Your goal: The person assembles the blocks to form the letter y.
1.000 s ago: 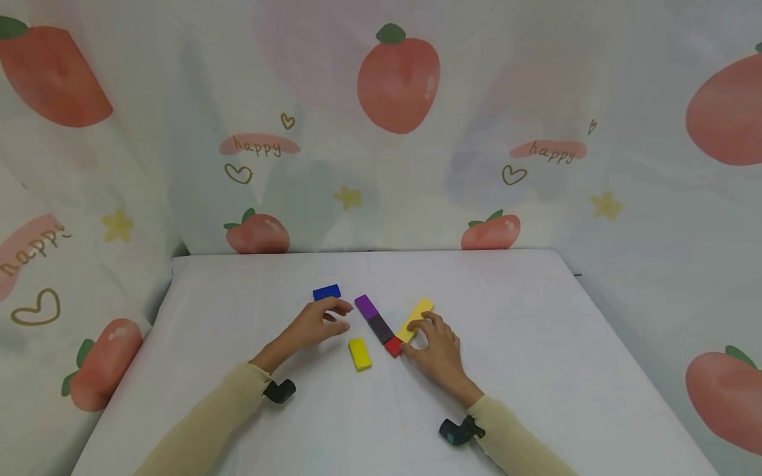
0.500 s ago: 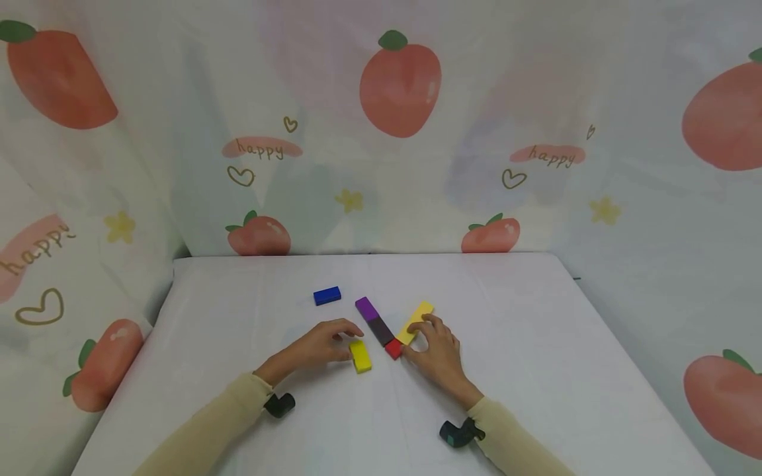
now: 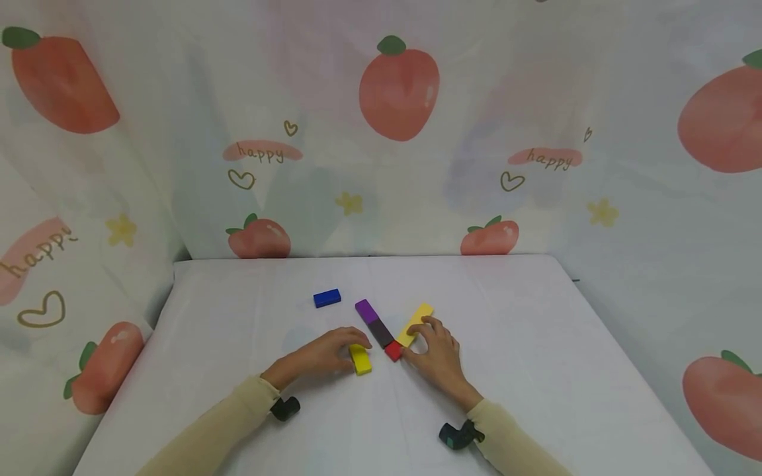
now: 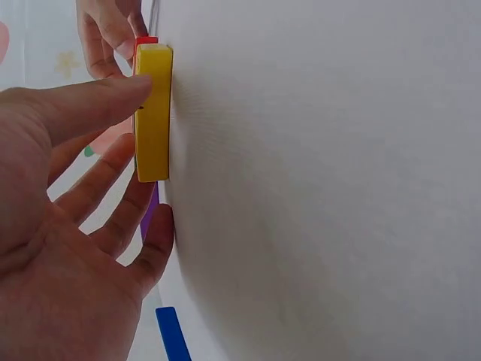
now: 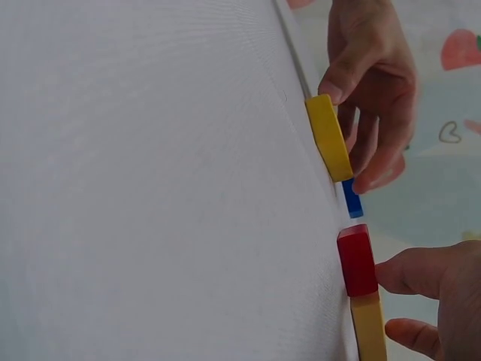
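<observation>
Around a bright yellow block [image 3: 360,359], my left hand [image 3: 324,354] curls its thumb and fingers, the thumb on the near left side and the fingertips over the far end. In the left wrist view the thumb overlaps the face of this block. My right hand [image 3: 439,354] rests over the V of blocks, its thumb at the red block [image 5: 357,261] and its bent fingers over the light yellow bar [image 3: 417,324]. A purple block [image 3: 366,311] and a dark block [image 3: 380,332] run in line down to the red one.
Farther back and left lies a blue block [image 3: 327,298]. The white table [image 3: 506,297] has a back edge against a wall cloth [image 3: 399,198] printed with fruit. A black wrist camera [image 3: 461,435] sits on the right sleeve, another on the left.
My left hand has come from beside the blue block toward me and closed around the bright yellow block. The right hand has stayed on the V; the view has tilted slightly upward.
</observation>
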### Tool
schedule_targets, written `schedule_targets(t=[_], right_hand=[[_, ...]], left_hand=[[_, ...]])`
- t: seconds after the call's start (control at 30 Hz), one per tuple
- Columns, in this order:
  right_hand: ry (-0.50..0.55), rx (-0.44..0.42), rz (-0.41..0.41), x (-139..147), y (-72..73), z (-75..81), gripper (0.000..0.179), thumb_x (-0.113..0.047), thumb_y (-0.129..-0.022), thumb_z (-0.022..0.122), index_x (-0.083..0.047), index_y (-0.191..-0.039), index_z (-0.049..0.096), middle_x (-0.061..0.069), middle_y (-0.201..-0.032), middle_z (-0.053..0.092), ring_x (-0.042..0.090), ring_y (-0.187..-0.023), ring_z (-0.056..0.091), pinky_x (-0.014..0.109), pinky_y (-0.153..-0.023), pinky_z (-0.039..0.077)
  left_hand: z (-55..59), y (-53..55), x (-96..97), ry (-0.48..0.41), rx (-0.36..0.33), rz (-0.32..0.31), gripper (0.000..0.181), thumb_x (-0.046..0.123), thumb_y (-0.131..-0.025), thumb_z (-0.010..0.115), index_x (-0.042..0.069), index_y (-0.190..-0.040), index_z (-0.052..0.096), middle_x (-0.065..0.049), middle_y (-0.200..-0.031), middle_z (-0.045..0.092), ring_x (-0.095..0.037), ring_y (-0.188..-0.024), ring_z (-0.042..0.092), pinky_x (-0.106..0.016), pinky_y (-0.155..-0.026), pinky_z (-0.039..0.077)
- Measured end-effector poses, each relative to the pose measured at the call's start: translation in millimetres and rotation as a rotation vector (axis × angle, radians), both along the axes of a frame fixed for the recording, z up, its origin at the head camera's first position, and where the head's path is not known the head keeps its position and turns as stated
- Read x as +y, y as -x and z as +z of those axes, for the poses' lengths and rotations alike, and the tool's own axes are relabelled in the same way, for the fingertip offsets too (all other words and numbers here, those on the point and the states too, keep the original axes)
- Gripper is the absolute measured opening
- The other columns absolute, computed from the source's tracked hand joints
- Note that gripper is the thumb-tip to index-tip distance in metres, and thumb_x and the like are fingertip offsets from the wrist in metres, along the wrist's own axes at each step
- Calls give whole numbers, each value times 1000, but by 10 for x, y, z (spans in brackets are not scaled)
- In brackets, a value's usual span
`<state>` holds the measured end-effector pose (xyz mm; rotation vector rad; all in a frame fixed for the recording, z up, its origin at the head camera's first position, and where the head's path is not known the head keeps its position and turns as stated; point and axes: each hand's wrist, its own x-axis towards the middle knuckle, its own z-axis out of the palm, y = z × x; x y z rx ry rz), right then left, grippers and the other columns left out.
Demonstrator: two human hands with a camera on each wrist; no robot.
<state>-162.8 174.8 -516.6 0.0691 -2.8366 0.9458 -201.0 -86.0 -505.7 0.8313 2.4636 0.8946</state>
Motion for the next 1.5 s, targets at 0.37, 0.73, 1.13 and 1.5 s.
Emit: schedule_targets(t=[0.37, 0.73, 1.13, 1.5], right_hand=[[8, -11, 3, -3, -12, -16, 34, -33, -79, 78, -19, -108, 66, 11, -146, 45, 39, -133, 42, 62, -107, 25], [17, -13, 6, 2, -23, -17, 32, -33, -79, 77, -20, -106, 67, 11, -146, 45, 38, -133, 41, 62, -107, 24], [11, -12, 5, 8, -12, -19, 31, -32, -80, 77, -19, -106, 67, 11, -146, 44, 38, -134, 41, 61, -108, 24], [14, -19, 3, 8, 4, 4, 33, -33, -80, 77, -19, -108, 67, 11, -147, 43, 38, -134, 40, 61, -108, 23]], left_hand=[[-11, -44, 7, 75, 74, -38, 38, 12, -87, 73, 27, -121, 68, 6, -133, 57, -19, -126, 49, -41, -107, 45], [2, -84, -10, 74, 113, -50, 31, 12, -87, 73, 22, -117, 70, 6, -120, 58, -15, -116, 49, -35, -103, 48], [-26, -97, -11, 63, 112, -4, 28, 20, -88, 74, 24, -115, 69, 9, -118, 58, -12, -113, 52, -35, -103, 48], [26, -200, 49, 15, 192, 111, 29, 23, -82, 79, 18, -109, 68, 8, -104, 62, -8, -96, 55, -32, -95, 51]])
